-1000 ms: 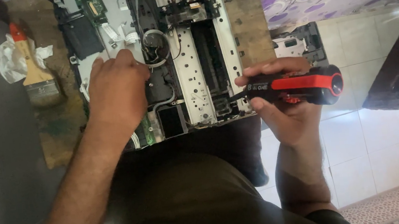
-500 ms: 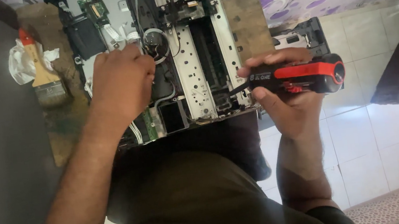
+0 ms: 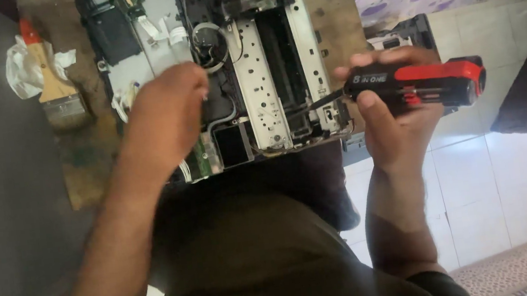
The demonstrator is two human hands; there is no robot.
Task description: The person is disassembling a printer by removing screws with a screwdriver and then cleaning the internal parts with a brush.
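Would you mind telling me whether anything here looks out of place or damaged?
The printer lies stripped of its cover, with loose white cables trailing. A crumpled white cloth sits under the paintbrush.

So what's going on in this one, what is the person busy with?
A person is working on an opened printer with its cover off, lying on a wooden table. The right hand grips a red and black screwdriver, its tip at the printer's metal frame. The left hand rests on the printer's inner parts. A paintbrush lies on the table beside it.
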